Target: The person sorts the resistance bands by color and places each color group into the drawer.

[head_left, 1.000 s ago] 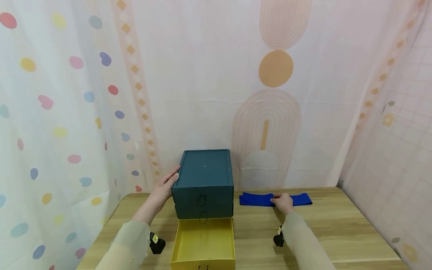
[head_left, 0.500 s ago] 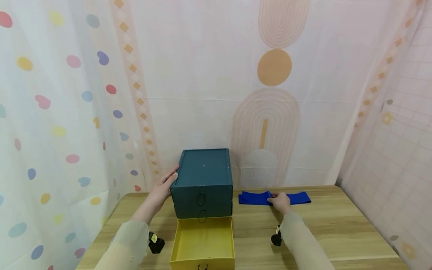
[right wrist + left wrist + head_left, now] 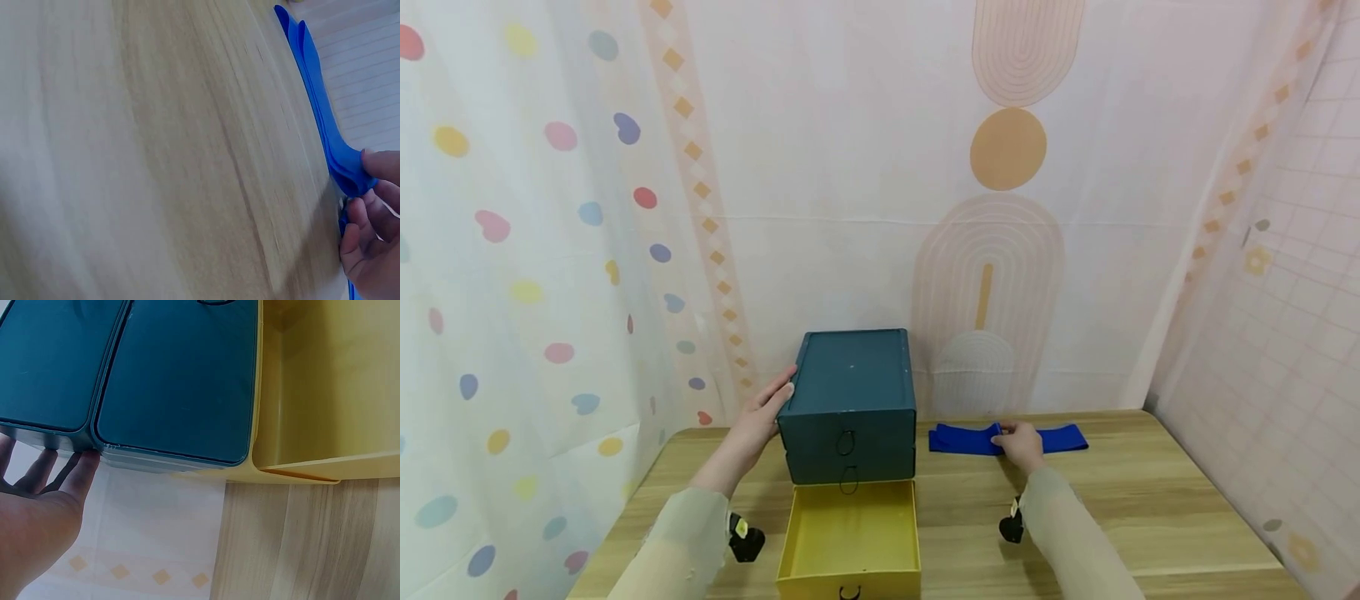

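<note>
A blue band point(image 3: 966, 440), a long flat strip that looks like soft fabric or elastic, lies near the table's back edge. My right hand point(image 3: 1022, 447) pinches it near its middle between thumb and fingers. In the right wrist view, the band point(image 3: 322, 112) shows folded layers, with a rounded fold at the fingertips. My left hand point(image 3: 758, 425) rests against the left side of a teal drawer box point(image 3: 853, 375). Its fingers point(image 3: 78, 478) are extended and touch the box's side in the left wrist view. Below the teal drawers, a yellow drawer point(image 3: 853, 533) is pulled out, with nothing inside it.
The drawers have thin dark loop handles point(image 3: 846, 442). All of it stands on a wood-grain table point(image 3: 970, 525). Patterned curtains point(image 3: 850, 208) hang behind and at both sides. A small black device point(image 3: 1011, 523) is at my right wrist, another point(image 3: 747, 542) at my left.
My right fingers have shifted slightly left along the band, and a fold of it now rises at the fingertips. The left hand stays on the box. The head view has shifted slightly.
</note>
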Demonstrator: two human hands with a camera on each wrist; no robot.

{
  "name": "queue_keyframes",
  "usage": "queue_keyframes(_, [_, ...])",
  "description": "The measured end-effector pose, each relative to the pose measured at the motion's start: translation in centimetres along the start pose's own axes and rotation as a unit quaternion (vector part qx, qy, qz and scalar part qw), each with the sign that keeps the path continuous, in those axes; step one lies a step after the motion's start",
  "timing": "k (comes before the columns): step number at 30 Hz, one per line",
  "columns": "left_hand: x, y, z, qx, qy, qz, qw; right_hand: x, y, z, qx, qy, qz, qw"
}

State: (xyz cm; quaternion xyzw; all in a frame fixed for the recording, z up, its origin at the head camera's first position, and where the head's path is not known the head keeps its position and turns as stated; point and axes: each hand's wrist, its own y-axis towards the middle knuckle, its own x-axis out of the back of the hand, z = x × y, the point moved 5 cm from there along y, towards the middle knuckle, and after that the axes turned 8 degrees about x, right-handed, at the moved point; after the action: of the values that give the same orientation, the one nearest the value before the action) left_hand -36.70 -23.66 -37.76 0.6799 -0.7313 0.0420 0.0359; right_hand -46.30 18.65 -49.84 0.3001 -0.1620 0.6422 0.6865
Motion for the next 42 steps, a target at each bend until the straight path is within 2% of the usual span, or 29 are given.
queue_keyframes(9, [0.0, 0.2, 0.1, -0.002, 0.0, 0.002, 1.0, 0.3, -0.3, 0.5, -0.021, -0.006, 0.005, 1.0])
queue_keyframes(17, [0.1, 0.3, 0.2, -0.003, 0.002, -0.001, 1.0, 0.6, -0.5, 1.3, 0.036, -0.038, 0.02, 0.998])
queue_keyframes(23, [0.2, 0.3, 0.3, 0.002, 0.006, -0.004, 1.0, 0.5, -0.1, 1.5, 0.052, -0.003, 0.048, 0.997])
queue_keyframes(27, [0.3, 0.4, 0.3, 0.004, 0.007, -0.005, 1.0, 0.3, 0.0, 1.3, 0.045, 0.004, 0.064, 0.997])
queue_keyframes(30, [0.2, 0.4, 0.4, 0.005, 0.003, -0.006, 1.0, 0.2, 0.0, 1.1, 0.026, 0.042, 0.07, 0.996])
queue_keyframes(35, [0.2, 0.4, 0.4, 0.008, 0.002, -0.008, 0.9999, 0.5, -0.4, 1.3, 0.006, 0.1, 0.066, 0.993])
queue_keyframes(42, [0.1, 0.4, 0.3, 0.008, 0.004, -0.007, 0.9999, 0.9, -0.5, 1.7, -0.002, 0.139, 0.054, 0.989])
